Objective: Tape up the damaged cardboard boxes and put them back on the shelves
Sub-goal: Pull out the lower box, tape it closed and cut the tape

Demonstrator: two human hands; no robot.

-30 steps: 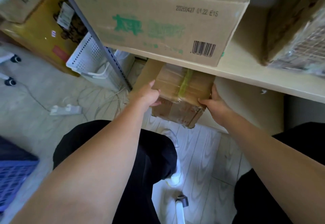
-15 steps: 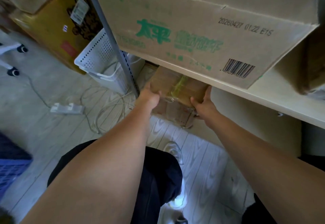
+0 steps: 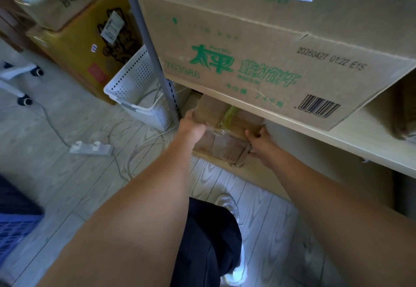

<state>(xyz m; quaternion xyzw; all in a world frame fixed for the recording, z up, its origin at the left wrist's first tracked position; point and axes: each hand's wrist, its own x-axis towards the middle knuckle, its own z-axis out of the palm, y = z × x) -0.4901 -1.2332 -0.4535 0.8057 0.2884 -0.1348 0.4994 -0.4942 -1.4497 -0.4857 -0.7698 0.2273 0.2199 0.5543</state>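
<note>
Under the pale wooden shelf board (image 3: 351, 142), at the lower shelf's front edge, sits the small brown tape-wrapped cardboard box (image 3: 221, 129), gripped by the left hand (image 3: 191, 124) and right hand (image 3: 261, 138) at opposite sides, seemingly light, slick-taped, soft-cornered.

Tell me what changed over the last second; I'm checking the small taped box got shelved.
The small brown taped cardboard box went further in under the pale wooden shelf board, pushed by both hands. The left hand and right hand still hold its sides. The large green-printed carton above stayed put.
</note>
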